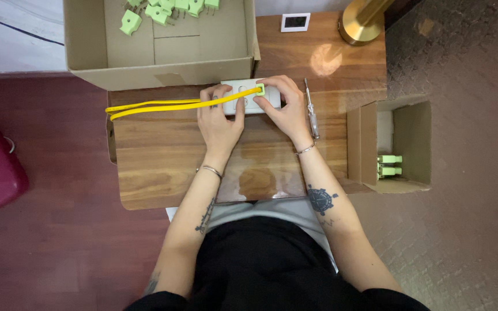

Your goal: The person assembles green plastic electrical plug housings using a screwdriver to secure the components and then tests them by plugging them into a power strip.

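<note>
A white rectangular block [248, 97], seemingly a socket or switch body, lies on the far part of a small wooden table [162, 155]. A light green plug piece [259, 88] sits at its top edge, with two yellow wires [157, 106] running from it leftward past the table's edge. The left hand [219, 118] lies over the block's left half, fingers curled down on it and across the wires. The right hand [283, 106] closes on the block's right end, thumb and forefinger pinched near the green piece. To seat it well, it seems best to keep the block pinned flat and press straight, not at an angle. A slim screwdriver [311, 109] rests just beside the right hand. Beyond stands an open cardboard box [87, 40] holding more green pieces [162, 11]; a smaller box [410, 138] at right holds two.
</note>
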